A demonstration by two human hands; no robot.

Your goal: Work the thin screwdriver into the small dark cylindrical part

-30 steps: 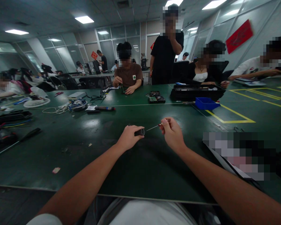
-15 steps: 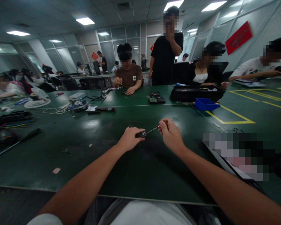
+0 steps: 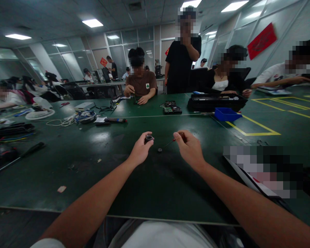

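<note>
My left hand [image 3: 141,148] is closed around a black hollow cylinder [image 3: 149,138], its open end facing up towards me. The fingers cover most of the cylinder's side. My right hand [image 3: 189,146] grips a screwdriver [image 3: 168,143] by its reddish-brown handle, and the thin shaft slants down to the left. Close to the screwdriver's tip is a small dark round part [image 3: 159,150], between and slightly below the two hands. Whether this part touches the tip or lies on the green table [image 3: 155,186], I cannot tell.
A blue bin [image 3: 227,114] and a long black casing [image 3: 217,102] stand at the back right, near circuit boards [image 3: 172,107]. Tools [image 3: 115,120] and cables lie back left. A long-handled screwdriver [image 3: 32,149] is at far left. A folder [image 3: 248,177] lies right. Several people sit around the table.
The small round part has come away from the cylinder. My left hand has moved slightly left and up, tilting the cylinder's open end upward. The right hand has barely moved.
</note>
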